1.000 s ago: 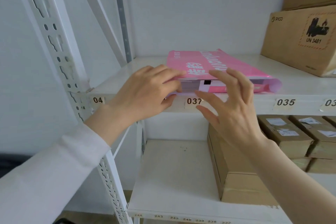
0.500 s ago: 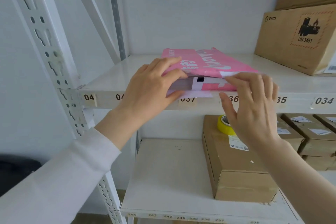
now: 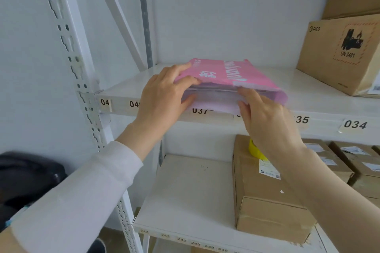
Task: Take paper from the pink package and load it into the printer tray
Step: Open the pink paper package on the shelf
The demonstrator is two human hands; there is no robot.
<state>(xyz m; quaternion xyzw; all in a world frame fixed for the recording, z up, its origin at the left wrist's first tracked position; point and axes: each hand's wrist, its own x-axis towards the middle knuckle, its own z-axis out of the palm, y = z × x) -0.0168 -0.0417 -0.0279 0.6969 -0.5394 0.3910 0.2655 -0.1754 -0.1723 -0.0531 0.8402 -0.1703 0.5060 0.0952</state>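
The pink package [image 3: 232, 75] lies flat on the upper white shelf [image 3: 127, 90], its open end facing me at the shelf's front edge. White paper [image 3: 216, 98] shows inside the opening, blurred. My left hand [image 3: 164, 98] grips the package's left front corner, fingers on top and thumb underneath. My right hand [image 3: 263, 113] pinches the paper stack at the opening's right side, thumb below and fingers above. No printer is in view.
A large cardboard box [image 3: 343, 55] stands on the same shelf at right. On the lower shelf [image 3: 185, 191] lie several brown boxes [image 3: 267, 201] and a yellow tape roll [image 3: 254, 148]. A perforated white upright [image 3: 78, 80] runs down the left. Something dark [image 3: 26, 178] sits at lower left.
The package's front flap has opened wider, showing the paper. My right hand went from hovering to gripping the stack at the opening. My left hand slid up onto the package corner.
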